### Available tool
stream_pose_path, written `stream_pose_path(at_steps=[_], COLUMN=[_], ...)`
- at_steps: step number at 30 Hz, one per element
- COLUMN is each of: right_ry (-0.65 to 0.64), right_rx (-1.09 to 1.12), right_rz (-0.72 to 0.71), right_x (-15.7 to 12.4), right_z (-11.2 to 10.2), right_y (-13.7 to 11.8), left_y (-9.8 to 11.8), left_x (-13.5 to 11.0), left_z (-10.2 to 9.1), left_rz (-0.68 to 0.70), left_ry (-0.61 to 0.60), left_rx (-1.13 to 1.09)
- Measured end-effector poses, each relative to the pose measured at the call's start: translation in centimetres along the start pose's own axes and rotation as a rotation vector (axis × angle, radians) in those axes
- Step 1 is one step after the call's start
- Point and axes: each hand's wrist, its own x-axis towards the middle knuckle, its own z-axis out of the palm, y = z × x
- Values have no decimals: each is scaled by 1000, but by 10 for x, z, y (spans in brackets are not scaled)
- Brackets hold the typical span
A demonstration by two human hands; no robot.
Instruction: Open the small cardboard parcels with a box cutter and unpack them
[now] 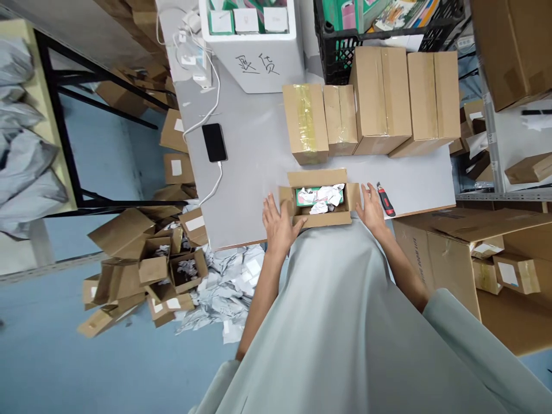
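Head view, looking down on a white worktable. An open cardboard box stands at the near edge of the table, directly in front of the person, with its four flaps folded outward. Inside it lie crumpled white paper and, partly covered, a green packet.

The left hand rests against the box's left end: the fingers are extended and slightly fanned alongside the left flap, and the thumb reaches toward the near flap. It is not closed around anything. The right hand lies flat at the box's right end, fingers straight and loosely together, their inner edge touching the right flap. Neither hand pinches or lifts the box.

A red-and-black utility knife lies on the table just beside the right hand, on its outer side. Behind the open box stands a row of four sealed cartons. To the left, a black phone lies face up with a white cable plugged in. At the far edge sits a white foam bin with handwritten characters.
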Motion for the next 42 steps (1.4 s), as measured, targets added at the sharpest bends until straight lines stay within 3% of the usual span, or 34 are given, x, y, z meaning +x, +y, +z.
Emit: stream_pose_path(at_steps=[5,10,14,17,22,24,29,33,42], right_ry=[-34,-76,-84,-193,-346,-370,-436,-479,-457], right_rx=[-24,-8,-38,-143,-314,-339,-341,-373,-429], right_rz=[-156,-152,-224,-250,-236,-236,-213,-209,-192], right_x=[0,7,16,27,43,46,47,46,48], right_z=[11,14,6,1,3,5,13,17,21], right_y=[-2,-14,-36,-58,-86,-91,-97,-100,-102], left_y=[-18,-9,10,28,49,54,65,66,65], left_x=[-1,0,5,22,60,68,66,64,67], left_z=[22,42,39,37,47,51,60,64,61], left_rz=[-36,22,128,197,25,31,136,184,148], left_ry=[-107,-121,-8,-41,-189,-208,-281,-252,-246], left_rx=[48,-43,-103,-143,-72,-46,-23,-82,-176])
